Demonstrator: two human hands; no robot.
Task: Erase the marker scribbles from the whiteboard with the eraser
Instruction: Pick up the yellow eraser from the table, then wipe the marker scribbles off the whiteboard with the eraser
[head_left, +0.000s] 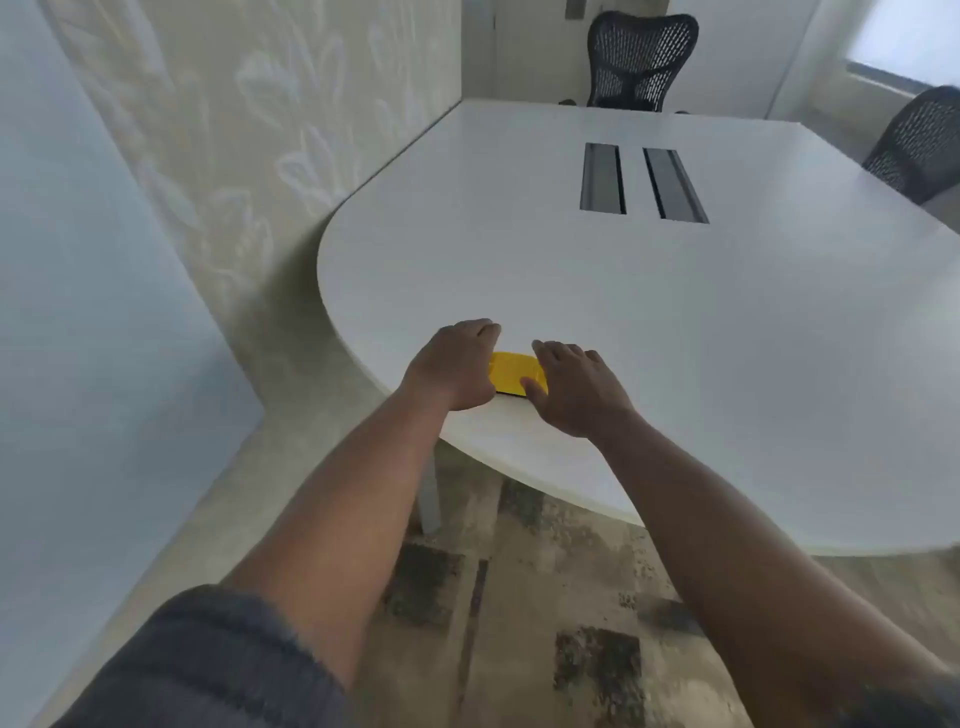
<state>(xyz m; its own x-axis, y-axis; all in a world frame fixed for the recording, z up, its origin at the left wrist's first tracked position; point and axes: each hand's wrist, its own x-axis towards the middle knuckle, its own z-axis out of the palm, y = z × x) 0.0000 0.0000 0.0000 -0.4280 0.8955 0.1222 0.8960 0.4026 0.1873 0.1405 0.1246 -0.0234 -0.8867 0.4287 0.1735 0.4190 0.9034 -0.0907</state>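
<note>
A yellow eraser (511, 373) with a dark underside lies flat on the white table (675, 312) near its rounded front edge. My left hand (453, 364) rests against the eraser's left end with curled fingers. My right hand (571, 387) covers its right end, thumb on the near side and fingers over the top. Both hands touch the eraser, which stays on the tabletop. A pale glossy panel (88, 270) stands at the far left; I cannot tell whether it is the whiteboard, and no scribbles show on it.
Two dark cable slots (602, 177) (674, 184) are set into the table's middle. A black mesh chair (636, 60) stands at the far end, another chair (919, 143) at the right. A patterned wall (249, 130) runs along the left. Patterned carpet (519, 623) lies below.
</note>
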